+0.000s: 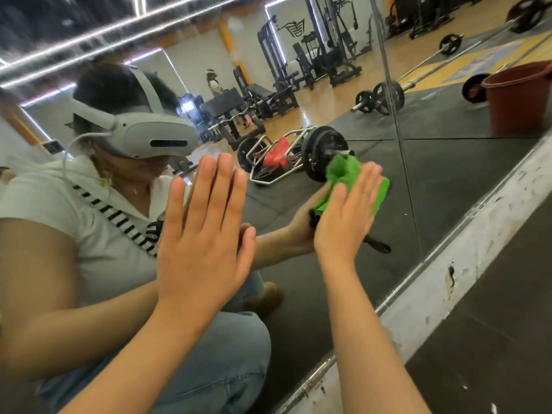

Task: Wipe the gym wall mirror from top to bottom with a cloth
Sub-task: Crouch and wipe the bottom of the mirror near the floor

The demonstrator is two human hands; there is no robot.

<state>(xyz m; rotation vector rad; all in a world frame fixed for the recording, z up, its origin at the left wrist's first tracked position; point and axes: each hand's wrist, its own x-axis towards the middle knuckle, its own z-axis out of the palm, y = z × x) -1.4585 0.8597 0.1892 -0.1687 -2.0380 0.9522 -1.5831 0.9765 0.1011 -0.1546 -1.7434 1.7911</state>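
Your right hand (346, 210) presses the green cloth (343, 171) flat on the mirror (448, 174), fingers straight. Left of the cloth, your left hand (203, 243) lies open, palm on the glass. Right of the cloth runs a panel seam (400, 144); below it is the scuffed sill (448, 279). Reflected above the cloth is a trap bar (298, 156), and far right a red bucket (519, 100).

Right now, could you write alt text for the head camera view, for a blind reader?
A crouching person's right hand presses a green cloth against the lower part of a gym wall mirror, while the left hand rests flat on it.
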